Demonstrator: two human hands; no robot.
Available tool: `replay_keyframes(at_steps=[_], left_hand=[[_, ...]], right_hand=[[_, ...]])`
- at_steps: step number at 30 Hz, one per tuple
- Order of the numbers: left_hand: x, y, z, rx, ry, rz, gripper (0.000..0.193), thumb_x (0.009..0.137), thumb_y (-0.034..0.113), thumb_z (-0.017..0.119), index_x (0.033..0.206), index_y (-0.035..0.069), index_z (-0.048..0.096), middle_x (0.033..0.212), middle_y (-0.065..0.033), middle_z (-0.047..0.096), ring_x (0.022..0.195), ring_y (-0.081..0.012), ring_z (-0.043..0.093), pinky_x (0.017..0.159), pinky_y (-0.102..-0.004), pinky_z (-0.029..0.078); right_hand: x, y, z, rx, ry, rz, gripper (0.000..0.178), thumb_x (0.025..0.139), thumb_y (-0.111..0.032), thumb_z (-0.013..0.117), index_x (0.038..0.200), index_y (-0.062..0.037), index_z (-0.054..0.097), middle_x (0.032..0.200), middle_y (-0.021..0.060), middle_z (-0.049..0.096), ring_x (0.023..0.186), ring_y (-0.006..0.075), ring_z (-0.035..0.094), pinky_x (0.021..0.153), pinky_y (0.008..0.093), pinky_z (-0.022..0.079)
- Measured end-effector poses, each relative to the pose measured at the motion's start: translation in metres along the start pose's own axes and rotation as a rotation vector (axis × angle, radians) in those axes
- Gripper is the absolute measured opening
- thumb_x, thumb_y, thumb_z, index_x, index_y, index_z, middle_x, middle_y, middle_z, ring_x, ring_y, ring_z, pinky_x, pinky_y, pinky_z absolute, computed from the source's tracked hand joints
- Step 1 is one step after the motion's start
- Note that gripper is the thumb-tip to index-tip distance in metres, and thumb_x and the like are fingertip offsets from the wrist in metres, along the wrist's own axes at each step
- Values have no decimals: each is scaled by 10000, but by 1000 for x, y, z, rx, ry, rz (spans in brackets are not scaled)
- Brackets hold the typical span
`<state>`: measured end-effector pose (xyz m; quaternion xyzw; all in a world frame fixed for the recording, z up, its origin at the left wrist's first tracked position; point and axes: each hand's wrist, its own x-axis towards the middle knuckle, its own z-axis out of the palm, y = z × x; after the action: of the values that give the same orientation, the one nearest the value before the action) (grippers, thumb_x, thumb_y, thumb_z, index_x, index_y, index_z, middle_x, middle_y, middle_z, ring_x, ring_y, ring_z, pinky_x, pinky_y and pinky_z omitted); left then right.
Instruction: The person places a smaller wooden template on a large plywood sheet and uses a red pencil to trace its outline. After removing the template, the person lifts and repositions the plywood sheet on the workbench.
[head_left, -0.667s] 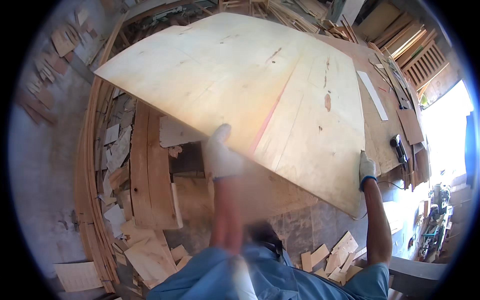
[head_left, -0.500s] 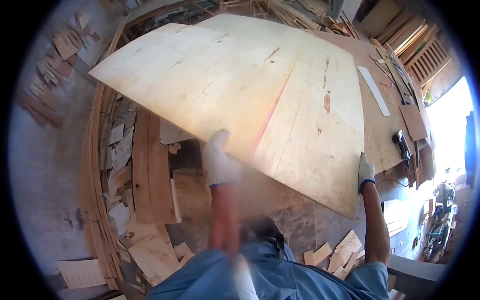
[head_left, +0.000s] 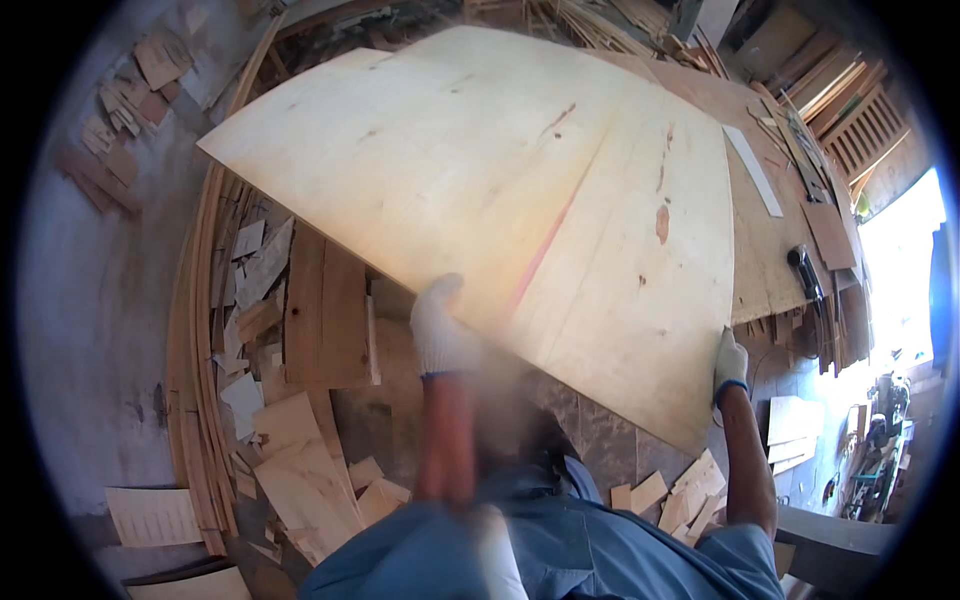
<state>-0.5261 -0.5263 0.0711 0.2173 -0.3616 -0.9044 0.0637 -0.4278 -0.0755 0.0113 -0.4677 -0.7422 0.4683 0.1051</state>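
A large pale plywood sheet (head_left: 480,180) spans the middle of the view, with dark knots and a reddish streak across its face. My left hand (head_left: 437,325), in a white knit glove, grips its near edge; the thumb lies on top and the other fingers are hidden beneath. At the sheet's right edge my right hand (head_left: 731,362), gloved alike with a blue cuff, is closed on the side near the front corner. The sheet's near corner juts out over the floor, while its far part lies over the worktable (head_left: 765,270).
On the worktable's right side are a dark power tool (head_left: 803,272), a white strip (head_left: 753,170) and wood offcuts. Long battens (head_left: 195,370) run along the left wall. Brown boards (head_left: 325,310) and scraps (head_left: 300,460) lie at left; more offcuts (head_left: 690,490) lie by my feet.
The plywood sheet has shifted slightly to the right, and its near corner has come a little closer to me. Both hands keep their hold, the right one now lower in view.
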Motion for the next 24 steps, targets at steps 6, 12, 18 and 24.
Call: replay_keyframes(at_steps=[6,12,18,24], left_hand=[[8,11,-21,241,-39,182,247,864,91,603,1067,-48,622,1065,-134,654,991,-266,649,890,-396,557],[-11,34,6,106,88,147,306,904,155,600,1129,-48,641,1053,-137,661,976,-247,633,887,-372,520],[-12,28,18,-70,212,180,320,866,159,623,1138,-8,631,1118,-119,636,1028,-266,626,887,-396,529],[-8,31,30,-89,172,77,332,854,148,631,1143,-15,626,1114,-128,635,1032,-274,624,898,-403,525]], right_hand=[[-37,-67,-38,-16,-145,70,503,971,-430,548,929,50,689,804,88,674,687,175,617,632,346,484],[23,-63,-56,304,-458,152,576,990,-542,500,1163,-15,652,976,89,718,813,222,695,733,347,573],[98,-128,-52,121,-385,365,588,935,-660,493,1048,-108,662,867,75,699,681,191,664,613,361,553],[211,-91,-26,-103,85,60,659,895,-668,538,1036,-35,652,950,137,669,837,249,637,724,364,514]])
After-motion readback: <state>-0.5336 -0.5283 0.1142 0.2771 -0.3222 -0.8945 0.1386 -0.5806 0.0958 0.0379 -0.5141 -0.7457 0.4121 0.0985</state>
